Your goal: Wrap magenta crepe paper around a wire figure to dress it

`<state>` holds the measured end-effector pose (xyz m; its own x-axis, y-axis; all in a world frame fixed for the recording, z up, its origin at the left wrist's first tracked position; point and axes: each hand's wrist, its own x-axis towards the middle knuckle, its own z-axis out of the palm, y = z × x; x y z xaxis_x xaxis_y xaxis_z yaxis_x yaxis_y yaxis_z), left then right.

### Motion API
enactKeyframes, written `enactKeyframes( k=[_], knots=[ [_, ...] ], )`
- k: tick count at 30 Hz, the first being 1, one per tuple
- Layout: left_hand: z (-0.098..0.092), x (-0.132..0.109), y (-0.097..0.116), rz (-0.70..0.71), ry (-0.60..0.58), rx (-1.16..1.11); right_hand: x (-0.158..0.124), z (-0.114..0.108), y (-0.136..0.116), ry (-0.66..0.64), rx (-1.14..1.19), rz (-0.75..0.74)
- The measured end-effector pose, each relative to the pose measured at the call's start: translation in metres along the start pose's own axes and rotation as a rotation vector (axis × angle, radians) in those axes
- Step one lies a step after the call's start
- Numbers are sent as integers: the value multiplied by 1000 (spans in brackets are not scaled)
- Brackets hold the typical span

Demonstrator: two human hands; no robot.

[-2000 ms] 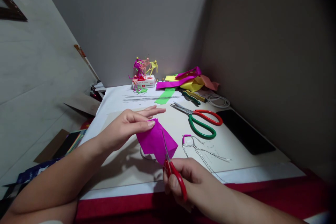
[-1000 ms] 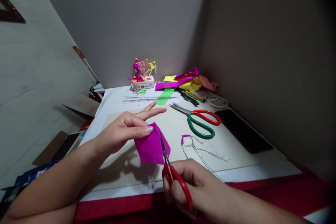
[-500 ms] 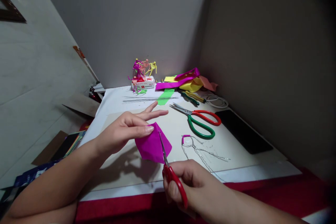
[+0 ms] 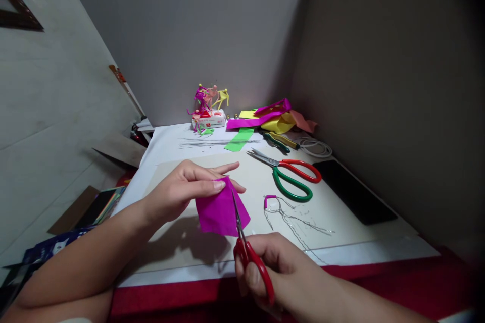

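Magenta thin paper sheet (image 4: 217, 212) is held in the air over the near part of the surface (image 4: 341, 214), left of centre. At the near edge, which shows red cloth (image 4: 170, 298), the right hand (image 4: 271, 262) grips small red-handled metal scissors (image 4: 261, 272), their blades lying against the paper's right part. The left hand (image 4: 185, 181) pinches the paper's top edge with its thumb, other fingers extended. Right of the paper lies a twisted silver wire figure (image 4: 282, 213), one corner wrapped in magenta. Farther along the right edge is a flat black rectangular slab (image 4: 354, 192); left of it rest large metal scissors with red and green handles (image 4: 291, 192). Beyond these, toward the far right corner, are green-and-yellow-handled pliers (image 4: 278, 143), a white cable coil (image 4: 314, 155) and piled magenta, yellow and orange strips (image 4: 261, 120). Thin straight dark wires (image 4: 200, 143) cross a green strip (image 4: 238, 140). Near the far edge, colourful small figures (image 4: 208, 97) cluster around a white-and-red box (image 4: 214, 122).
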<state>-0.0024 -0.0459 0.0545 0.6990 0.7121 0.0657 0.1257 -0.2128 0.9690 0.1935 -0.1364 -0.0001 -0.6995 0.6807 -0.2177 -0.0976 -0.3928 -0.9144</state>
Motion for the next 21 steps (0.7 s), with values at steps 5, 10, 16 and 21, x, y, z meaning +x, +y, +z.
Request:
enactKeyframes(
  k=[5, 10, 16, 21],
  knots=[
    [1, 2, 0, -1, 15, -28, 3, 1, -1, 17, 18, -5],
    [1, 1, -1, -16, 22, -48, 6, 3, -4, 29, 31, -2],
    [3, -2, -2, -31, 50, -78, 9, 7, -7, 42, 61, -50],
    [5, -2, -1, -51, 68, -101, 10, 8, -1, 63, 99, -38]
  ],
)
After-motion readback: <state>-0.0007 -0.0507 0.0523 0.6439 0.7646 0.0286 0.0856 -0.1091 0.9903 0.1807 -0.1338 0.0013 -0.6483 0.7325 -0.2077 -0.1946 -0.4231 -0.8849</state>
